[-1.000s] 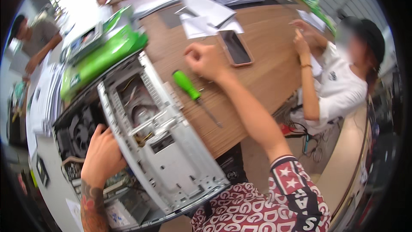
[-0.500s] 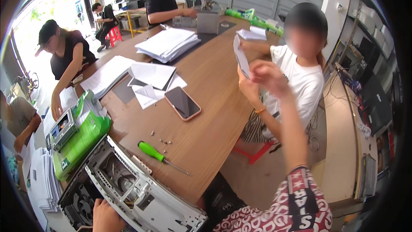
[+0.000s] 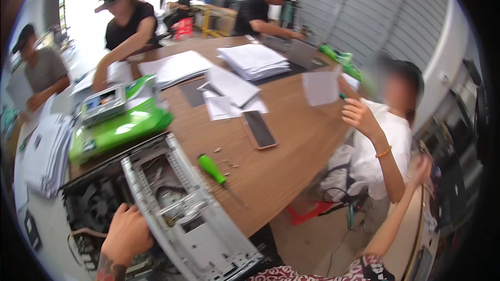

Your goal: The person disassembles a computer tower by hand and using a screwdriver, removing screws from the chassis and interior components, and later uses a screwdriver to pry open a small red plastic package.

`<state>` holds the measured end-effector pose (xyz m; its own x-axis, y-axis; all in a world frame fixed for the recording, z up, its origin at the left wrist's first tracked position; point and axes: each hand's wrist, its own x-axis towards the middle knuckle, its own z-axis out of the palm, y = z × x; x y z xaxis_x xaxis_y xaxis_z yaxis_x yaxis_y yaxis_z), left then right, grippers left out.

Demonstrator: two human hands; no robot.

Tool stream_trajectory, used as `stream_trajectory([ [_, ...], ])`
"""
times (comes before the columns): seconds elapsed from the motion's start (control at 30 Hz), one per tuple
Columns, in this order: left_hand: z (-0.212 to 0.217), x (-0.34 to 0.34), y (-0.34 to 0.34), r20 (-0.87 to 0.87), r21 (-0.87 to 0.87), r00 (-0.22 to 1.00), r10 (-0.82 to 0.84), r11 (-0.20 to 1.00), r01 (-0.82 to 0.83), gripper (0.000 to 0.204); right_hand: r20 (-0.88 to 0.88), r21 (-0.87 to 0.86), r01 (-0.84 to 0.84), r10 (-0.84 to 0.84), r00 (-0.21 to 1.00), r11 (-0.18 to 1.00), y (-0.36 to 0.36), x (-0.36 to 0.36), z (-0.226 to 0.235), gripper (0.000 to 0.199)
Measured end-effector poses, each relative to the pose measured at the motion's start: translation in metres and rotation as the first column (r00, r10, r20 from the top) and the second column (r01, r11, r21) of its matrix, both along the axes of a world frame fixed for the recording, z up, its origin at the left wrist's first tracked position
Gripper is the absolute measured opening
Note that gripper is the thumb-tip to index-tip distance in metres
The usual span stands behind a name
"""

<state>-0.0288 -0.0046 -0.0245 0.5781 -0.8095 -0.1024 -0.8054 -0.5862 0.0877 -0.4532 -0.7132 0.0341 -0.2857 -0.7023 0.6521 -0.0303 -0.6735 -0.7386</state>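
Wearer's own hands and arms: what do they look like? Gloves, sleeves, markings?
Left hand: ungloved, dark tattoo with red near the wrist; sleeve out of view. Right hand: blurred, no glove visible; short maroon sleeve, white pattern, black panel.

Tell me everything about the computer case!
The case is open, grey and metal-looking, with slots and holes in its frame. Inside are a black fan and a tan cable. It lies slanted, a green pack at its far end, a screwdriver to its right. The left hand seems to touch its rail.
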Motion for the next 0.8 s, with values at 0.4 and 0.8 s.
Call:
stream_trajectory([
  [0.4, -0.005, 0.001, 0.010, 0.031, 0.125, 0.999, 0.029, 0.992, -0.032, 0.019, -0.611, 0.355, -0.096, 0.308, 0.730, 0.930, 0.255, 0.086, -0.308, 0.024],
  [0.8, -0.004, -0.001, 0.007, 0.045, -0.036, 0.998, -0.041, 0.998, 0.042, 0.014, -0.771, -0.035, -0.713, 0.435, 0.465, 0.700, 0.317, 0.254, -0.120, 0.020],
])
